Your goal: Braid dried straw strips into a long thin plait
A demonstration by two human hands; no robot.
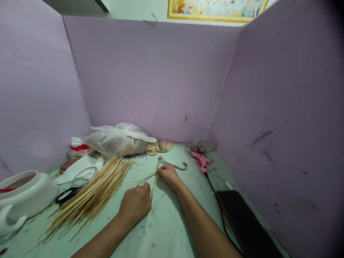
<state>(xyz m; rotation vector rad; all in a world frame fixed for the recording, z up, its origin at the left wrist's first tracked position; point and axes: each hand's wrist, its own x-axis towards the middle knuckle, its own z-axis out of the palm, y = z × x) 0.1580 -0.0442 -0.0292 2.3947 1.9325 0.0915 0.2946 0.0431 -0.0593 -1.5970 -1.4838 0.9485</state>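
My left hand (135,202) rests on the green table with its fingers closed around the lower end of thin bamboo sticks (155,181) that cross each other. My right hand (167,173) pinches the spot where the sticks cross, just below a brown jute cord (176,165) that loops away toward the back. A large fanned bundle of bamboo sticks (91,195) lies to the left of my left hand.
A pink glue gun (201,159) lies at the back right, its black cable running past a dark flat object (245,222). A white plastic bag (118,139), woven pieces (158,147), black scissors (67,194) and a white pot (23,195) stand left. Purple panels wall the table.
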